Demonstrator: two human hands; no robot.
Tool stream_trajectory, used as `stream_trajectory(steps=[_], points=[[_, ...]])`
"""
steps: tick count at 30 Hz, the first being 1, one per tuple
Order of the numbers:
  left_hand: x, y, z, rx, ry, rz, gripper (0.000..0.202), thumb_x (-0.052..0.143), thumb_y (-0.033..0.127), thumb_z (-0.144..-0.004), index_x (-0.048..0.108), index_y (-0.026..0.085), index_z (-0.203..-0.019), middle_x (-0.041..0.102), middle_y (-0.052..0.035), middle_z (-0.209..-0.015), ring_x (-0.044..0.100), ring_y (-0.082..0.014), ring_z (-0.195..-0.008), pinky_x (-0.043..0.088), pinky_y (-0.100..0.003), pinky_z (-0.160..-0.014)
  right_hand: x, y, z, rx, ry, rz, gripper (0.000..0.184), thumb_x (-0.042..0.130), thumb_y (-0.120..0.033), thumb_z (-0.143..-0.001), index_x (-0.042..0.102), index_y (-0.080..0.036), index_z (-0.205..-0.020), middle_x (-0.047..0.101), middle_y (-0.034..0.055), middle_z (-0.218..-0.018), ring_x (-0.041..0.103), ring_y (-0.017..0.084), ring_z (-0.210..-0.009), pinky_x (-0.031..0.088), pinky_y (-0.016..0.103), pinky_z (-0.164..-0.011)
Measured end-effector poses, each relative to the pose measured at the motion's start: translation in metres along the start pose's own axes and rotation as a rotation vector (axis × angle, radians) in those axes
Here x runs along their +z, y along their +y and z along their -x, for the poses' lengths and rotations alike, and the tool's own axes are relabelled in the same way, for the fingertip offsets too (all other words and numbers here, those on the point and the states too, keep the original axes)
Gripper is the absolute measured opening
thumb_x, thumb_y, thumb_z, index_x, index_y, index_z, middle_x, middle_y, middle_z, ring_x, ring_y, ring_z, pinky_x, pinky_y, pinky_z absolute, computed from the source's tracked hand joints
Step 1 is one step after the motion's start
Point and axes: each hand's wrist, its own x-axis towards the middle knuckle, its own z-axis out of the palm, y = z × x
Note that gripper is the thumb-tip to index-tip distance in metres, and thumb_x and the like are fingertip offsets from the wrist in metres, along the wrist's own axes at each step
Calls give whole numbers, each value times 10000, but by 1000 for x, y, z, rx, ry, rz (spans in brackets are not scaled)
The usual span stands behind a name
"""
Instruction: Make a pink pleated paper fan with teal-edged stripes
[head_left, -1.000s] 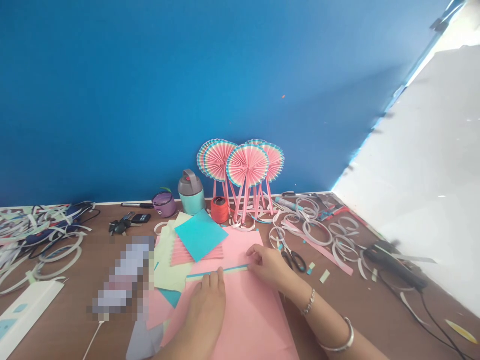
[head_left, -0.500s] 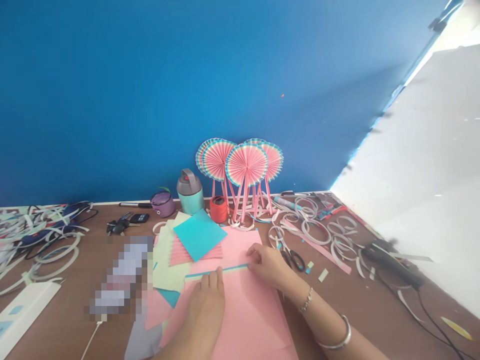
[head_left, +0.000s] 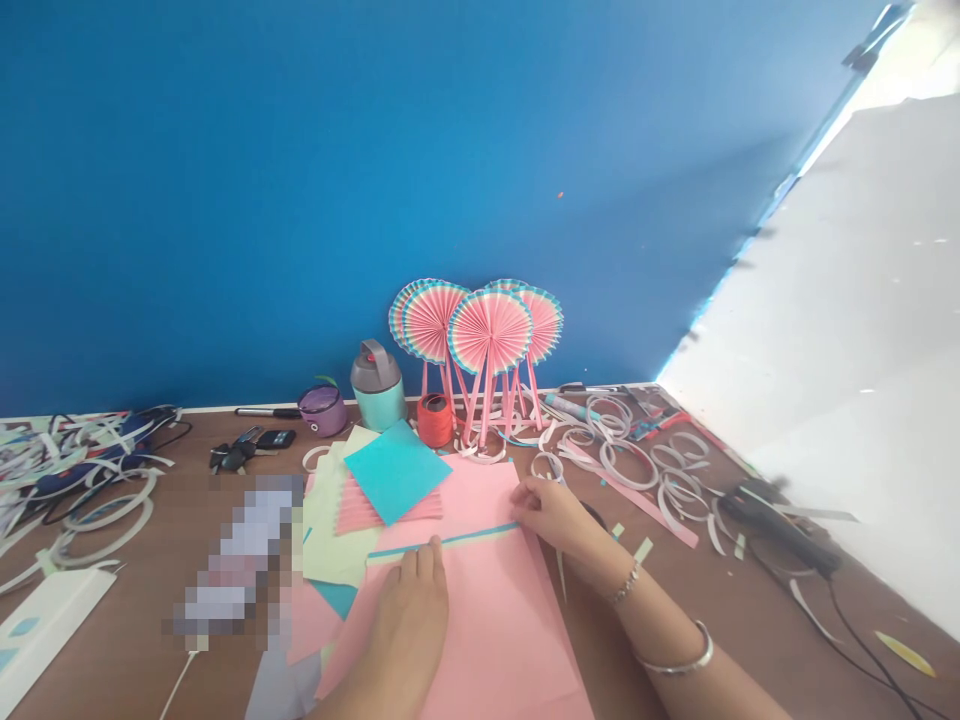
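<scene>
My left hand (head_left: 409,620) lies flat on a large pink paper sheet (head_left: 495,620), its fingertips just below a narrow blue and pale-yellow strip (head_left: 442,542) that crosses the sheet. At the strip's right end, my right hand (head_left: 551,515) has its fingers curled in toward the thumb by the paper's edge; whatever may be between them is hidden. Beyond the strip, a turquoise paper square (head_left: 397,470) rests on pleated pink paper (head_left: 356,510) and pale-green sheets (head_left: 326,545).
Pink pleated paper fans (head_left: 491,330) stand on legs against the blue wall. Nearby are a red spool (head_left: 435,420), a teal flask (head_left: 379,390) and a purple pot (head_left: 322,410). Curled paper strips (head_left: 630,462) and a black corded tool (head_left: 784,530) lie right, a white power strip (head_left: 52,625) left.
My right hand has slid a little to the right along the strip, uncovering more of its right end. My left hand stays in place on the sheet.
</scene>
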Motion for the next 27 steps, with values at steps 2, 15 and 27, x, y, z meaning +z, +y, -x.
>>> stream_trajectory(steps=[2,15,27], points=[[-1,0,1,-14,-50,11,524,440,121,-774,504,169,-1291,581,-133,-832,544,-272,-784,454,-375,-650,4,-3,2,-33,-4,6,126,584,-252,-734,612,-164,-819,627,22,-728,558,158,-677,353,241,-594],[-6,-6,1,-23,-112,-4,523,400,90,-779,529,247,-1261,602,-105,-896,582,-275,-856,450,-350,-674,25,-14,9,-57,188,278,337,672,-410,-689,543,-172,-891,578,84,-936,488,259,-936,320,317,-768],[-7,-5,-2,58,-83,-50,641,457,48,-732,468,340,-1302,570,-80,-865,565,-245,-803,419,-321,-650,20,-11,7,-57,94,289,253,684,-320,-669,602,-178,-862,606,71,-935,499,244,-943,310,298,-741]])
